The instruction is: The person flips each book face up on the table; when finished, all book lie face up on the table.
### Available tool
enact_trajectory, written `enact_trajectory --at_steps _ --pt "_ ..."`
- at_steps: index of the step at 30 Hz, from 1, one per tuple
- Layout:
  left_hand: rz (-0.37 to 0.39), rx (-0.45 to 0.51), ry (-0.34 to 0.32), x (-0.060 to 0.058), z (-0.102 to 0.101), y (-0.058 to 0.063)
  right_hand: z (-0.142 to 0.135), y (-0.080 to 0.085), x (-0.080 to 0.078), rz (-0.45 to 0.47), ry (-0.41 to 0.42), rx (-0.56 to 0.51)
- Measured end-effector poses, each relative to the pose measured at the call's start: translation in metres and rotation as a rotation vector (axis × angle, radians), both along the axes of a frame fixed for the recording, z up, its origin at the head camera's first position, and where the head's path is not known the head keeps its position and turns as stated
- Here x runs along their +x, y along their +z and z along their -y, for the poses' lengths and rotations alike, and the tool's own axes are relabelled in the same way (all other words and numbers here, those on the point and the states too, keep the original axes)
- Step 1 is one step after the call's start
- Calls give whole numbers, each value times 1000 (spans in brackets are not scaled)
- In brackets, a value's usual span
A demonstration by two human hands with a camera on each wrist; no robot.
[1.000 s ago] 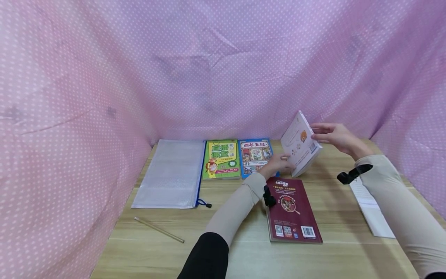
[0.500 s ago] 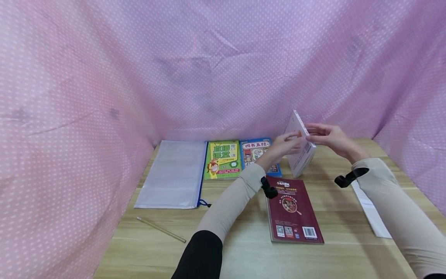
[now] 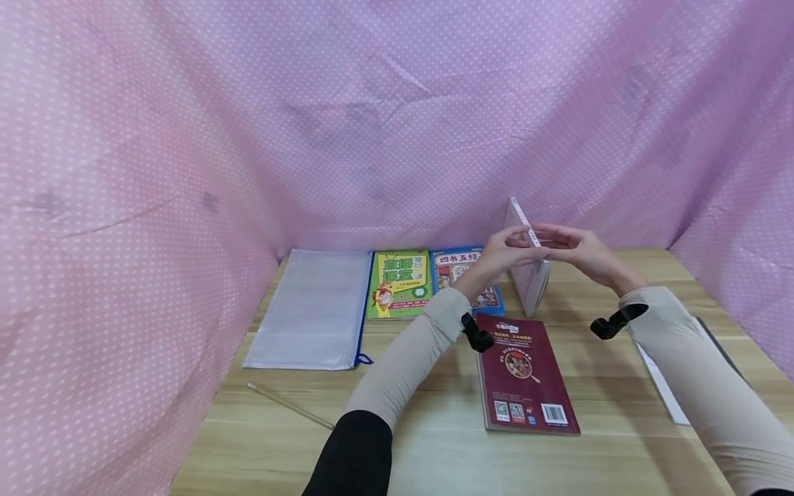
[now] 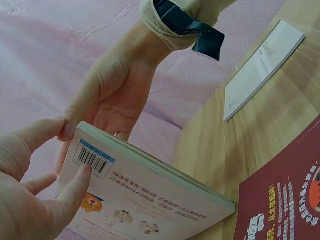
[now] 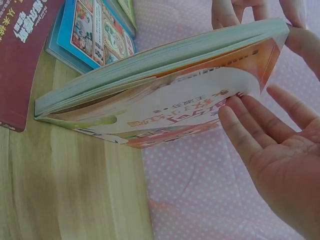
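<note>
A thin white-backed book [image 3: 527, 286] stands nearly upright on its edge at the back right, seen almost edge-on in the head view. My left hand [image 3: 496, 256] holds its upper near corner, fingers against the back cover with a barcode and a small bear [image 4: 92, 202]. From the other side my right hand [image 3: 583, 253] grips the same corner, with its fingers [image 5: 255, 125] on the orange and white front cover [image 5: 185, 95]. Both thumbs meet at the corner. The book's lower edge stands close behind a dark red book [image 3: 527, 372] lying flat.
A green book [image 3: 400, 282] and a blue book [image 3: 449, 265] lie along the back. Left of them is a translucent zip pouch [image 3: 310, 310], with a pencil [image 3: 291, 405] in front. A white notepad [image 3: 664, 386] lies under the right forearm. Pink dotted cloth [image 3: 397, 124] hangs behind.
The white-backed book has turned from a leaning position, back cover showing, to nearly edge-on and upright. My left hand has moved up from its lower part to the upper corner, meeting the right.
</note>
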State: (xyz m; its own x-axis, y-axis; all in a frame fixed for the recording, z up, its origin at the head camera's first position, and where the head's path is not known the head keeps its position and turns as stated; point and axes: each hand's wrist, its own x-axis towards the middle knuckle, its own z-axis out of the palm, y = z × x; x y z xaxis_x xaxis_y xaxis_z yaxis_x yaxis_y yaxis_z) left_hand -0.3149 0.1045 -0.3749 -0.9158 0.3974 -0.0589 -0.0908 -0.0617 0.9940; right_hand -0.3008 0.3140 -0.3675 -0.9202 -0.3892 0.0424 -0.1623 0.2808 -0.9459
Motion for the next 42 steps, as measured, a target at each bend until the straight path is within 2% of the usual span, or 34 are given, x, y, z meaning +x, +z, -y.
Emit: enact_trajectory --at_steps 5,15,22,30,38,42 --pt "-1 6 -11 -2 7 1 3 -5 -3 7 15 21" --pt "-7 -10 53 -7 19 -6 12 -16 -7 17 45 30" --pt "48 28 38 -10 29 -8 17 -25 -8 39 64 68" --pt "92 39 55 -10 37 -6 19 -37 -10 70 97 69" --pt "130 52 50 -11 44 -9 20 -53 -8 111 84 116" --pt "131 47 37 -12 48 -10 22 -58 -9 96 78 127"
